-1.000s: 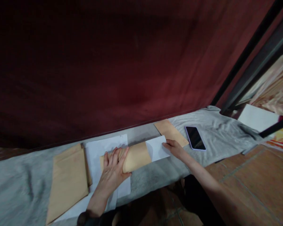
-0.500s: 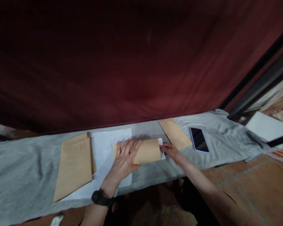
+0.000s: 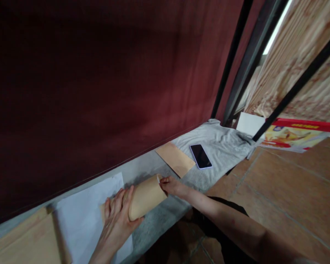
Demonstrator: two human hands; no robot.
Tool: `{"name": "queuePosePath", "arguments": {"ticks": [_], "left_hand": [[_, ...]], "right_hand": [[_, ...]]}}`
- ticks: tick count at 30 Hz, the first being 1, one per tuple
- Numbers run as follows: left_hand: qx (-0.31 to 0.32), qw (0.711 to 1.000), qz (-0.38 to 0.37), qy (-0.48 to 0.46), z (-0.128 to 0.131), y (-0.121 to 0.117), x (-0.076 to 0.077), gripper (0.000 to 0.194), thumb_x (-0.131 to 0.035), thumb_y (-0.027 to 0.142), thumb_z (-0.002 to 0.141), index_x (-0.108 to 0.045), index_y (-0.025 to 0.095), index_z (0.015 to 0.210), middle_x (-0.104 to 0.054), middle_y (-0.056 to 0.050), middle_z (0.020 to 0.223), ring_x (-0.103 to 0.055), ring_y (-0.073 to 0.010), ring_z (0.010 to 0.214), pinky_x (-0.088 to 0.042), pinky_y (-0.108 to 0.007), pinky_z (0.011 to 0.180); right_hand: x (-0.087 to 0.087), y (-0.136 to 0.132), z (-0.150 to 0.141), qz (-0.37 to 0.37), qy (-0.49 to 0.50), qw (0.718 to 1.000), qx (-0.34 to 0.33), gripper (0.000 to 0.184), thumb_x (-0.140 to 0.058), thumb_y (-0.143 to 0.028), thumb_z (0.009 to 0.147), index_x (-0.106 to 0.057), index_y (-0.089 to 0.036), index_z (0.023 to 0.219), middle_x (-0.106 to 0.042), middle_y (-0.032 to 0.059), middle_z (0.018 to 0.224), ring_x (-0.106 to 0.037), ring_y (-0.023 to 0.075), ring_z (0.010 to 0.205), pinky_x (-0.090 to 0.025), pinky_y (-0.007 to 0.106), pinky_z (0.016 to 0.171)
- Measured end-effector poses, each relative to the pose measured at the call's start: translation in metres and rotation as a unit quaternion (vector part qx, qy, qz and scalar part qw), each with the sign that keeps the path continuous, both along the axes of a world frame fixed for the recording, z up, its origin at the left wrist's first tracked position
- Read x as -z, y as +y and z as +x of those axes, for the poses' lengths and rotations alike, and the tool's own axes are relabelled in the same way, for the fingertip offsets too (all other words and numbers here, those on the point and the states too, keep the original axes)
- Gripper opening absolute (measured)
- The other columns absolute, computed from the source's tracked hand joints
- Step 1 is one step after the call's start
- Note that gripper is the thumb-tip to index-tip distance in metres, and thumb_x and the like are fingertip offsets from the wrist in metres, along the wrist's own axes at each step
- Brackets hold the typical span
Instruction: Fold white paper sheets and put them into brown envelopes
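Observation:
My left hand (image 3: 117, 216) lies flat, fingers stretched out, pressing down the left part of a brown envelope (image 3: 145, 196) on the grey cloth (image 3: 222, 143). At the envelope's right, open end my right hand (image 3: 172, 185) pinches a white folded paper (image 3: 158, 178). Only a sliver of that paper shows outside the envelope. White sheets (image 3: 84, 216) lie under the envelope's left end and under my left hand.
A second brown envelope (image 3: 175, 158) and a dark phone (image 3: 200, 156) lie farther right on the cloth. More brown envelopes (image 3: 24, 242) sit at the far left. A dark red wall rises behind. Tiled floor, a white box (image 3: 250, 124) and a coloured poster (image 3: 294, 136) are to the right.
The white paper has slid almost fully into the envelope, pushed leftward by my right hand. My left hand has kept pressing the envelope. The camera has swung to the right.

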State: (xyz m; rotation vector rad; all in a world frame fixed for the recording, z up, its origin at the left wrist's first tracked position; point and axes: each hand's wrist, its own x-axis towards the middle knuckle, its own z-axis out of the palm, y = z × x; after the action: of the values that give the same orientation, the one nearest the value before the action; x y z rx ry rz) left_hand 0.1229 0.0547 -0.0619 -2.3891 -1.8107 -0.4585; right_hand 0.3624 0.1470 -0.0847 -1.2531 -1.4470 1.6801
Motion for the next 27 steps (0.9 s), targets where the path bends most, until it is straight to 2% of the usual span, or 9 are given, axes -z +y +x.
{"name": "queuePosePath", "arguments": {"ticks": [3, 8, 15, 19, 24, 25, 27], "left_hand": [[-0.006, 1.0, -0.001, 0.005, 0.001, 0.002, 0.0, 0.101, -0.067, 0.037, 0.076, -0.008, 0.024, 0.158, -0.044, -0.018, 0.147, -0.036, -0.037, 0.142, -0.011, -0.059, 0.119], [-0.007, 1.0, 0.002, 0.011, 0.002, 0.002, -0.002, 0.099, -0.065, 0.038, 0.077, -0.007, 0.024, 0.157, -0.044, -0.018, 0.146, -0.038, -0.0365, 0.14, -0.013, -0.058, 0.119], [-0.004, 1.0, 0.019, 0.014, 0.004, 0.004, -0.002, 0.095, -0.061, 0.042, 0.079, -0.011, 0.022, 0.157, -0.044, -0.019, 0.146, -0.039, -0.0372, 0.139, -0.014, -0.059, 0.118], [-0.001, 1.0, 0.028, 0.013, 0.004, 0.006, -0.002, 0.093, -0.059, 0.043, 0.08, -0.012, 0.023, 0.157, -0.043, -0.019, 0.147, -0.038, -0.0372, 0.139, -0.013, -0.059, 0.118], [-0.007, 1.0, 0.03, 0.001, 0.004, 0.006, -0.003, 0.088, -0.055, 0.044, 0.083, -0.012, 0.024, 0.157, -0.042, -0.018, 0.147, -0.038, -0.0359, 0.139, -0.014, -0.059, 0.118], [-0.006, 1.0, 0.029, 0.001, 0.004, 0.005, -0.003, 0.088, -0.056, 0.044, 0.083, -0.012, 0.024, 0.157, -0.042, -0.018, 0.147, -0.038, -0.0359, 0.139, -0.014, -0.059, 0.118], [-0.002, 1.0, 0.028, 0.002, 0.003, 0.005, -0.003, 0.09, -0.057, 0.044, 0.082, -0.011, 0.024, 0.157, -0.041, -0.018, 0.147, -0.038, -0.0362, 0.139, -0.014, -0.059, 0.118]], "right_hand": [[-0.001, 0.0, 0.0, 0.03, -0.033, 0.999, 0.001, 0.023, -0.06, -0.026, 0.083, -0.066, -0.018, 0.063, -0.055, -0.003, 0.055, -0.049, 0.0113, 0.051, -0.036, 0.023, 0.051], [-0.008, 0.0, 0.002, 0.116, -0.097, 0.988, 0.028, 0.025, -0.067, -0.02, 0.078, -0.06, -0.02, 0.054, -0.055, -0.0023, 0.057, -0.052, 0.0141, 0.06, -0.036, 0.026, 0.057], [-0.01, -0.001, -0.001, 0.164, -0.15, 0.971, 0.092, 0.014, -0.075, -0.018, 0.071, -0.061, -0.021, 0.069, -0.064, 0.001, 0.078, -0.057, 0.0176, 0.075, -0.041, 0.027, 0.065], [-0.009, -0.004, -0.004, 0.131, -0.13, 0.975, 0.121, 0.023, -0.077, -0.014, 0.068, -0.056, -0.021, 0.077, -0.06, -0.0032, 0.075, -0.054, 0.0138, 0.069, -0.039, 0.025, 0.061], [-0.002, 0.0, -0.006, 0.061, -0.014, 0.987, 0.151, 0.042, -0.078, -0.014, 0.067, -0.056, -0.023, 0.101, -0.057, -0.0078, 0.07, -0.053, 0.0121, 0.061, -0.038, 0.022, 0.053], [0.0, 0.001, -0.006, 0.038, 0.014, 0.99, 0.138, 0.041, -0.078, -0.014, 0.067, -0.057, -0.023, 0.102, -0.057, -0.0078, 0.07, -0.053, 0.0119, 0.059, -0.038, 0.022, 0.052], [0.004, 0.002, -0.006, -0.003, 0.056, 0.993, 0.107, 0.025, -0.076, -0.017, 0.071, -0.062, -0.02, 0.092, -0.058, -0.0065, 0.067, -0.053, 0.0114, 0.056, -0.039, 0.022, 0.052]]}}
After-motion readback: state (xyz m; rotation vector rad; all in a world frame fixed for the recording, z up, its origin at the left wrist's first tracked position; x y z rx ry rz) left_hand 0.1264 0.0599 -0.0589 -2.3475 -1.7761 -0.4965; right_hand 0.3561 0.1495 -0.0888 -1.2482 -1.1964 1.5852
